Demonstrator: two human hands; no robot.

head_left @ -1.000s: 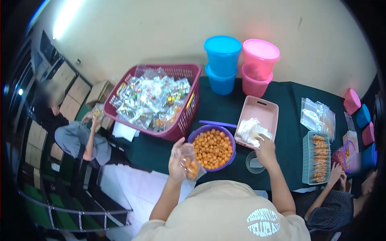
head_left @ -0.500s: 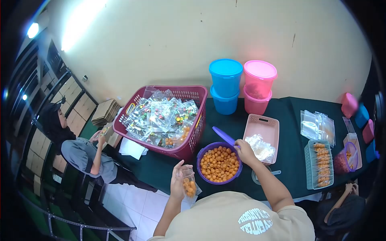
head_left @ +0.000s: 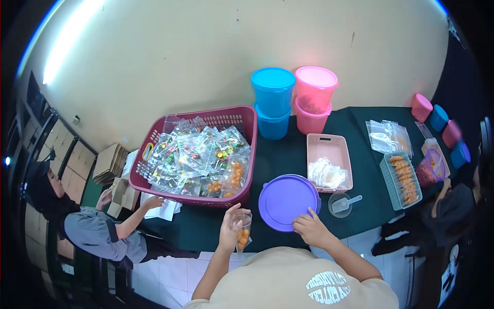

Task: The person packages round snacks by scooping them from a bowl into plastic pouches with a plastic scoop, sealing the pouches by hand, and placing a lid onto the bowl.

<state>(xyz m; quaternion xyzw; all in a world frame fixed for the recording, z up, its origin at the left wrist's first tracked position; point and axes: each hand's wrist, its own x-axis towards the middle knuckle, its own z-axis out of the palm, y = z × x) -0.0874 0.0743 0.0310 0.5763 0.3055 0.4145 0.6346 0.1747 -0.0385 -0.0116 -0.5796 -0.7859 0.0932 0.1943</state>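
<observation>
My left hand (head_left: 230, 230) grips a clear plastic bag (head_left: 243, 234) with several round orange snacks at its bottom. It hangs just past the table's front edge, left of the purple lid. My right hand (head_left: 312, 229) holds the near right rim of the purple lid (head_left: 289, 202), its index finger lying on top. The lid now lies flat over the round tub, hiding the orange snacks inside. To the right stands a clear cup (head_left: 340, 212) with a scoop (head_left: 352, 201) in it.
A maroon basket (head_left: 250, 170) heaped with filled bags stands at left. A pink tray (head_left: 329, 146) holds small clear bags. Blue tubs (head_left: 273, 92) and pink tubs (head_left: 315, 92) are stacked behind. Flat bags (head_left: 389, 137) and a green basket (head_left: 404, 183) lie right. People (head_left: 100, 234) flank the table.
The purple lid has come down from a tilt onto the tub, covering the orange snacks. My right hand has lowered to its near rim. The view has shifted; the person at left has reached forward.
</observation>
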